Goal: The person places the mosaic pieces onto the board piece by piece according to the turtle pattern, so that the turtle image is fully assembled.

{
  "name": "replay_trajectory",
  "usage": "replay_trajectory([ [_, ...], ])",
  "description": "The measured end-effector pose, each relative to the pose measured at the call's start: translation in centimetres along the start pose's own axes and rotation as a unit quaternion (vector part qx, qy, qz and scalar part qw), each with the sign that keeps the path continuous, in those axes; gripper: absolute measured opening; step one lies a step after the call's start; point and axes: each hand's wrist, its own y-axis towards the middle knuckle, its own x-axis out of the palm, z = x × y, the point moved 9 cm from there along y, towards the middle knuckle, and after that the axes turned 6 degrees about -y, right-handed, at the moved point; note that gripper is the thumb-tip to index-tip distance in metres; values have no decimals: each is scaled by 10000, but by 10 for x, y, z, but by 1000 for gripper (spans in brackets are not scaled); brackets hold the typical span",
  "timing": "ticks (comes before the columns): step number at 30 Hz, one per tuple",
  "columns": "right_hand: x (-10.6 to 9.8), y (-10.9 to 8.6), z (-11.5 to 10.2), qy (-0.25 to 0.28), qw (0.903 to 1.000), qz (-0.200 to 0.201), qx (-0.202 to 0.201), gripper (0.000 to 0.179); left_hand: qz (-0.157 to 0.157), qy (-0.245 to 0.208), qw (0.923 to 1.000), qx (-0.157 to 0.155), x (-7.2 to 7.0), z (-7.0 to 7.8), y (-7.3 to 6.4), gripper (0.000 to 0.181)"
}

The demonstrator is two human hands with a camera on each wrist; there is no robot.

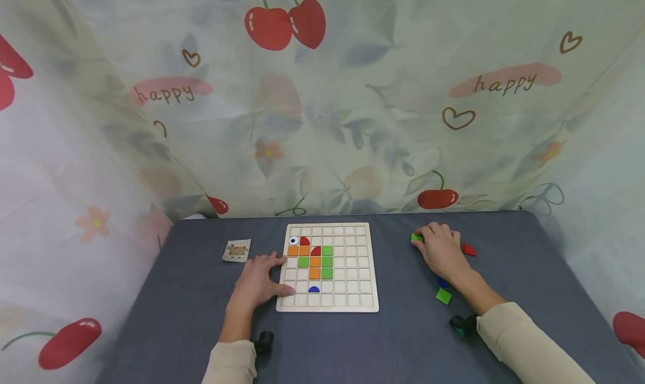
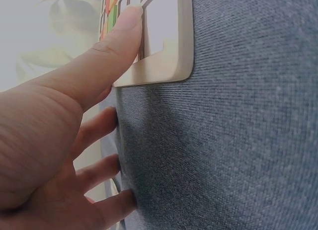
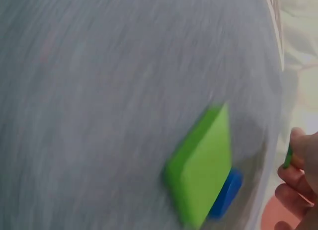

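A wooden grid board [image 1: 347, 307] lies mid-table, with orange, green, red and blue pieces and a round eye piece [image 1: 294, 240] in its cells. My left hand [image 1: 257, 283] rests at the board's left side, thumb over the rim and fingers spread along the edge. In the left wrist view the thumb [image 2: 107, 51] lies on the board's corner area. Off to the right, my right hand [image 1: 440, 251] pinches a green tile [image 1: 416, 237] between thumb and fingertips. The right wrist view shows the pinched tile [image 3: 288, 155] edge-on.
Near the right forearm lie a loose green square [image 1: 443, 296] and a blue piece [image 1: 442, 282]. A red quarter-round piece [image 1: 469, 250] sits just beyond the right hand. Left of the board is a small picture card [image 1: 237, 251]. A printed curtain [image 1: 342, 121] hangs behind the table.
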Motion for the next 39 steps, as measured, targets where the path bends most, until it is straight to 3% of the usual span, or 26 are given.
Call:
replay_trajectory([
  [6, 1, 7, -32, 141, 9997, 142, -140, 24, -6, -13, 10000, 17, 0, 1, 0, 87],
  [12, 11, 15, -61, 310, 9994, -1, -120, 27, -29, 8, 10000, 40, 1, 1, 1, 87],
  [19, 18, 22, -95, 582, 9976, -73, -374, 30, -20, -7, 10000, 1, 1, -2, 1, 87],
  [39, 44, 38, -148, 846, 9930, -651, -501, 26, 7, -61, 10000, 33, 1, 1, 1, 87],
])
